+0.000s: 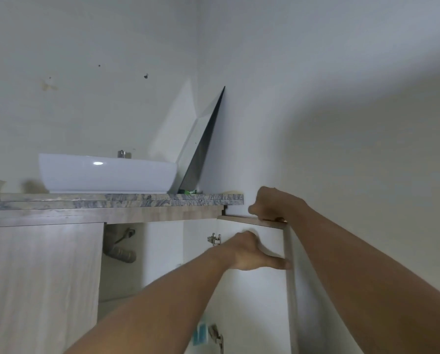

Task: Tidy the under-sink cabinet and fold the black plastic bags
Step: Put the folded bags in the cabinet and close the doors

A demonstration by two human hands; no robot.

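Right hand point(266, 205) curled over the top edge of the open cabinet door point(254, 251), left hand point(252, 254) flat and spread on its inner face: swing it steadily about the hinge point(214, 239); black bags apparently out of view.

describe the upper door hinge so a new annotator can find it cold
Start at the white basin on the marbled countertop, then drop to the open cabinet door on the right. The upper hinge is the metal fitting just left of the left hand; another hinge sits lower.
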